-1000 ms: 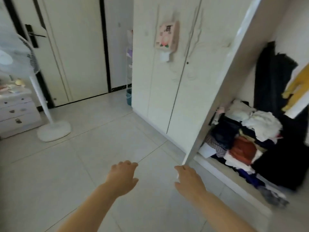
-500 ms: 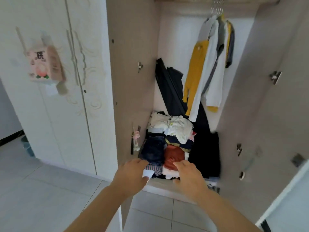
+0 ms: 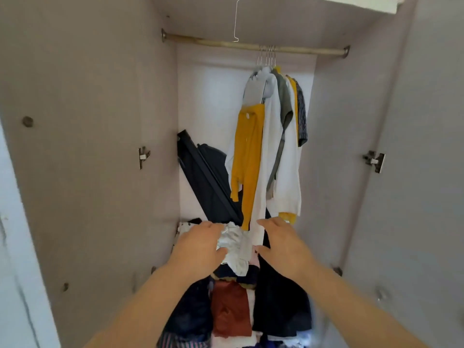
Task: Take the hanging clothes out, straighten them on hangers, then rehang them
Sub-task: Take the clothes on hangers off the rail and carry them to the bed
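Held the fingers [image 3: 212, 226] of the left hand [image 3: 200, 249] loosely extended and slightly bent, gripping nothing, low over a crumpled white garment [image 3: 233, 241] topping the heap of folded clothes [image 3: 231, 307] at the bottom of the wardrobe [image 3: 100, 159]; could not tell contact with the cloth from mere nearness. Noted a dark flat panel [image 3: 206, 177] behind, leaning slantwise on the pale back wall [image 3: 200, 96]. Judged the reach as aimed past the heap at the hanging clothes [image 3: 271, 136], found just beyond and above, bunched tight right of centre on a dull brass-coloured rod [image 3: 213, 43], thin wire hanger hooks [image 3: 267, 55] pressed together. Saw soft, limp fabrics in the bunch: a mustard-yellow top [image 3: 247, 159] hanging low and crooked, a long white sleeve [image 3: 265, 172] trailing down between the two hands, a grey piece [image 3: 285, 104] and a dark speckled one [image 3: 301, 114] further right. Had the right hand [image 3: 286, 249] likewise unclenched, fingers [image 3: 270, 222] straight and empty, just beside that white hem. Reckoned the hands set either side of the bundle for gathering it before lifting the hooks clear of the rod.
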`<state>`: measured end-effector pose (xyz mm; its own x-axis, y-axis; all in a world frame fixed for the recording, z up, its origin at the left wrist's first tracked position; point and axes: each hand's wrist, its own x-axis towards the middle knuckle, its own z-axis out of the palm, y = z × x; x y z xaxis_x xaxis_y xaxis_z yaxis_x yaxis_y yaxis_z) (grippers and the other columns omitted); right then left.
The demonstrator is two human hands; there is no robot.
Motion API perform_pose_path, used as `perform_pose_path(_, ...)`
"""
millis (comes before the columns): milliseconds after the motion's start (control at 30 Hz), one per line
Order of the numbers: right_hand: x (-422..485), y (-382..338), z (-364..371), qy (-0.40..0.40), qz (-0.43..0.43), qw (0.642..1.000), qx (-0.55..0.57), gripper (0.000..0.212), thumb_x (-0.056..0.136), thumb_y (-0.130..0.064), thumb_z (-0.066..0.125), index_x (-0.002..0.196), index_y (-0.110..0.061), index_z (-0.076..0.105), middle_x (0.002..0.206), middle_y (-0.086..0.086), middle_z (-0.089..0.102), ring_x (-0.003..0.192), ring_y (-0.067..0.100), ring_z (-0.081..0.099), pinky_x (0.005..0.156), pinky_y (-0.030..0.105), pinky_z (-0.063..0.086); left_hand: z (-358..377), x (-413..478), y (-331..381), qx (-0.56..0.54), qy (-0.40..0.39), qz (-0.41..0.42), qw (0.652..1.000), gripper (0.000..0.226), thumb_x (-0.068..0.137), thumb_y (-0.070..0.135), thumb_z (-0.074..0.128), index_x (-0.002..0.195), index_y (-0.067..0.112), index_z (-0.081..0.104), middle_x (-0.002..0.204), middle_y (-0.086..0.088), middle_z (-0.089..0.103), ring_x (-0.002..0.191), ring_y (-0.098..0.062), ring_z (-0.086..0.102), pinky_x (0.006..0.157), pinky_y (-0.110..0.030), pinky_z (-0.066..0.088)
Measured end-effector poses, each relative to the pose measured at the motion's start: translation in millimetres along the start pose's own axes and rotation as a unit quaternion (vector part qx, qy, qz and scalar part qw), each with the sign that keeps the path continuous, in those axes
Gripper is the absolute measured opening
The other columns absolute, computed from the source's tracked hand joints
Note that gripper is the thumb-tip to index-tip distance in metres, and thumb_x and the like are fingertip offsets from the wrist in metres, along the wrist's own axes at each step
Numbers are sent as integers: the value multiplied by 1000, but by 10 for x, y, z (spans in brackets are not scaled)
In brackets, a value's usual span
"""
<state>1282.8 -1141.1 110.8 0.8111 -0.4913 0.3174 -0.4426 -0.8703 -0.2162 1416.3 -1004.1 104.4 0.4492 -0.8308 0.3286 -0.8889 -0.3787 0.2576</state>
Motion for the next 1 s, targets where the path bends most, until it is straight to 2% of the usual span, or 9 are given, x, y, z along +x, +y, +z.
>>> perform_pose_path(133, 716, 163, -131, 32, -19, 999, 18, 55, 91, -27, 56, 141, -22, 32, 139, 3, 39, 125, 20, 39, 100, 24, 33, -63, 771, -101, 4, 16, 0, 1000, 52, 93, 35, 48, 141, 25, 32, 140, 0, 40, 124, -19, 41, 101, -34, 38)
perform_pose_path(367, 1999, 546, -388, 89, -85, 992, 23, 52, 93, -28, 54, 140, -21, 34, 138, 3, 38, 124, 21, 39, 100, 29, 37, -254, 2035, -195, 39, 66, -29, 997, 55, 92, 36, 50, 142, 25, 29, 141, 0, 39, 123, -20, 44, 99, -35, 41)
perform_pose_path(567, 3032, 643, -617, 165, -175, 971, -16, 50, 94, -23, 50, 141, -22, 35, 140, 3, 38, 127, 18, 36, 103, 26, 31, -424, 2905, -294, 52, 98, -30, 993, 52, 92, 32, 49, 140, 23, 33, 137, 0, 43, 123, -21, 43, 99, -37, 40)
perform_pose_path(700, 3674, 703, -792, 207, -178, 961, -53, 52, 93, -24, 52, 142, -19, 34, 142, 4, 37, 131, 21, 31, 107, 30, 29, -595, 3479, -424, 27, 131, -25, 991, 52, 93, 32, 49, 141, 21, 33, 139, -2, 42, 122, -19, 44, 100, -36, 40)
perform_pose_path(900, 4579, 804, -1128, 285, -135, 943, -105, 50, 91, -18, 52, 138, -16, 38, 137, 6, 38, 125, 25, 34, 100, 33, 33, -885, 4355, -639, -13, 203, 7, 979, 56, 92, 35, 50, 142, 21, 30, 140, -2, 41, 123, -19, 44, 100, -31, 39)
perform_pose_path(1000, 5019, 823, -1316, 310, -129, 927, -168, 48, 88, -12, 50, 135, -14, 40, 135, 5, 38, 124, 23, 32, 96, 31, 32, -1001, 4752, -780, -12, 226, 24, 974, 57, 91, 36, 51, 142, 22, 30, 139, -1, 42, 123, -18, 44, 99, -30, 38)
